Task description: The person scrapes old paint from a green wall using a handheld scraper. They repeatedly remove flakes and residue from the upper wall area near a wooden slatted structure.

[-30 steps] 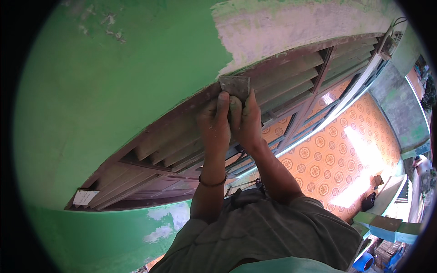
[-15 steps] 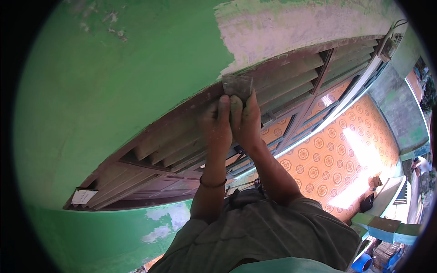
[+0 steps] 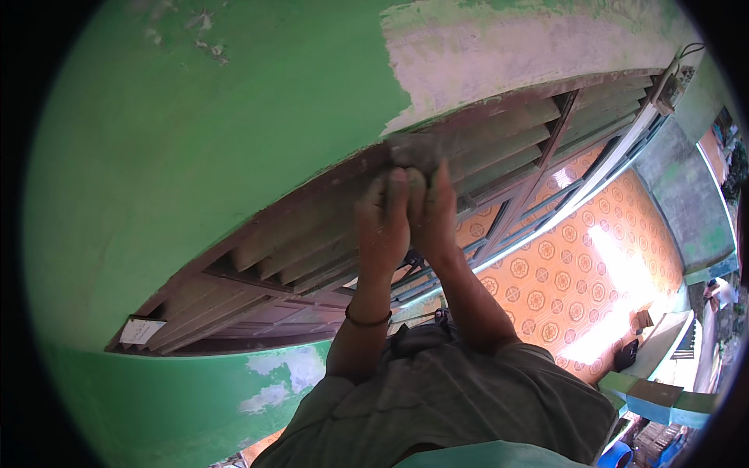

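Both my hands grip a flat grey scraper (image 3: 418, 150), its blade smeared by motion at the top edge of the brown wooden frame (image 3: 328, 181). My left hand (image 3: 381, 214), with a dark band on its wrist, is closed with the thumb pointing up behind the blade. Pressed beside it, my right hand (image 3: 434, 210) is closed on the same tool. Just above the blade, the green painted wall (image 3: 250, 101) meets a pale patch of bare plaster (image 3: 484, 54) with a ragged paint edge.
Slanted louvre slats (image 3: 499, 132) fill the frame. A small white card (image 3: 143, 331) sits at its left end. Below right lies an orange patterned tile floor (image 3: 546, 273) with bright sunlight. A white pipe and cables (image 3: 663, 86) run at the far right.
My hands and the scraper have shifted slightly right and down in the picture, and the blade is now blurred. The view has tilted a little. Both hands keep their hold.
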A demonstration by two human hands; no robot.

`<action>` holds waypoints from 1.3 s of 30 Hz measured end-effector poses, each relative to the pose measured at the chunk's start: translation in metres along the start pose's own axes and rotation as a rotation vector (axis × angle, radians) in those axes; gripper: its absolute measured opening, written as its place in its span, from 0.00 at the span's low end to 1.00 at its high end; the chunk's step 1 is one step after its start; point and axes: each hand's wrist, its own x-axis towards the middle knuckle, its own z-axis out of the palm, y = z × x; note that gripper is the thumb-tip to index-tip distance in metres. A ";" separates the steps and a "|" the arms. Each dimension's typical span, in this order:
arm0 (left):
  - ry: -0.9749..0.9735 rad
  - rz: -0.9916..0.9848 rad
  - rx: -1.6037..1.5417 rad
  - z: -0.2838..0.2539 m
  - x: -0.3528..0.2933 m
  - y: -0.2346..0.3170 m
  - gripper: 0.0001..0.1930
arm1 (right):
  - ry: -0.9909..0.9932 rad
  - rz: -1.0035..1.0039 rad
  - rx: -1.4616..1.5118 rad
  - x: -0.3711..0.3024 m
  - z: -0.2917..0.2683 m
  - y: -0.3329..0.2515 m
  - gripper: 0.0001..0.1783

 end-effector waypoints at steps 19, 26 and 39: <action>-0.086 0.191 -0.183 0.035 0.017 0.026 0.28 | -0.269 0.038 0.038 0.030 -0.049 -0.049 0.15; -0.042 0.170 -0.203 0.039 0.017 0.034 0.27 | -0.289 0.150 0.083 0.034 -0.052 -0.054 0.16; -0.037 0.156 -0.240 0.045 0.017 0.026 0.27 | -0.293 0.178 0.112 0.034 -0.060 -0.054 0.15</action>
